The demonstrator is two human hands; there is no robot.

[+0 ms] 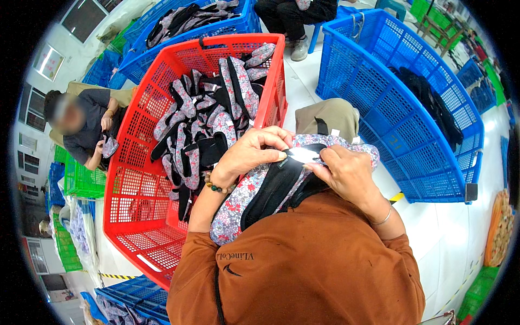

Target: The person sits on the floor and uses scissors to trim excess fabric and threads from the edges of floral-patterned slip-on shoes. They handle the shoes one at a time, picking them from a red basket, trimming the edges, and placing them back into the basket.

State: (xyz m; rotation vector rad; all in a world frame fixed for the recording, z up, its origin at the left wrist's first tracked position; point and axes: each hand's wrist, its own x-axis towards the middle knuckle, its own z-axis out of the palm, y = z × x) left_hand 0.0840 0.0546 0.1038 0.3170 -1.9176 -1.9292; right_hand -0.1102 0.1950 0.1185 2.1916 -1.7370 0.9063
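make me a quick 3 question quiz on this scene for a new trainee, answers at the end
1. True or false: the person's right hand is reaching into the blue crate.
2. Which wrist wears the beaded bracelet? A) left B) right C) both
3. Fill the gap: the pile of floral and black pieces beside the person lies in a ____ crate.

Key:
1. False: the right hand, like the left hand, is on the floral-and-black piece in front of the person.
2. A
3. red
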